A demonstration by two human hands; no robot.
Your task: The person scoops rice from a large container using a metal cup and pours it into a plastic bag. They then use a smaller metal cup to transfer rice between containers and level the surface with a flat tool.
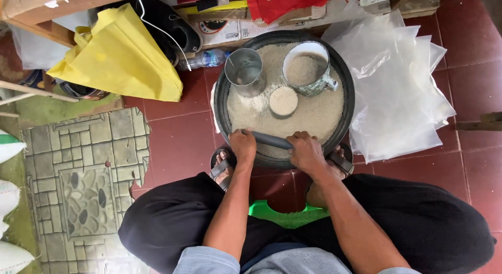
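Observation:
A round black basin point(222, 91) full of white rice stands on the red tile floor in front of me. My left hand point(243, 146) and my right hand point(306, 151) both grip its near rim, close together. Standing in the rice are a tall metal cup point(244, 71), a white mug point(308, 70) partly filled with rice, and a small round tin point(283, 102) heaped with rice. I sit low, legs in black trousers spread, sandalled feet under the basin's near edge.
A stack of clear plastic bags point(397, 80) lies right of the basin. A yellow cloth bag point(117, 57), a plastic bottle point(206, 58) and cardboard boxes sit behind. A stone-pattern mat point(83, 185) and white sacks point(8, 200) lie left. A green stool point(285, 215) is under me.

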